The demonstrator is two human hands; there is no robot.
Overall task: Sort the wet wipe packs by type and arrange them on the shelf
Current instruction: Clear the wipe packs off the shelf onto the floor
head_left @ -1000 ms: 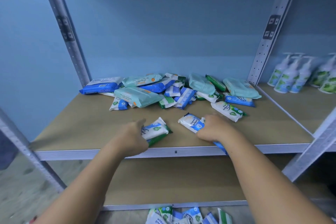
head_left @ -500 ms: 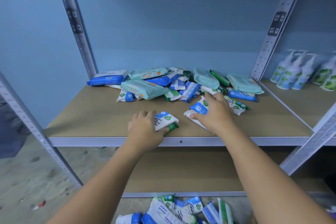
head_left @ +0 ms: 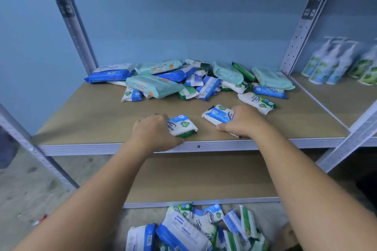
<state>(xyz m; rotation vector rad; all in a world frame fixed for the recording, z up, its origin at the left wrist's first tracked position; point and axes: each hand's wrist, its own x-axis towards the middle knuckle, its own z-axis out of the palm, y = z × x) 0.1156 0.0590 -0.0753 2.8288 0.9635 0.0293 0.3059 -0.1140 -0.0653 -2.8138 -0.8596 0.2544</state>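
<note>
nearest me, under the lower board, a loose pile of packs (head_left: 189, 228) lies unsorted. at the front edge of the shelf (head_left: 91, 120), the left hand (head_left: 152, 132) curls round a small green-and-white pack (head_left: 182, 126). the right hand (head_left: 242, 123) grips a small blue-and-white pack (head_left: 219, 115). both packs rest on the board, a little apart. it looks like two type groups are being started. next, i'd guess, each pack needs squaring and releasing, then a reach to the mixed heap (head_left: 183, 79) at the back.
</note>
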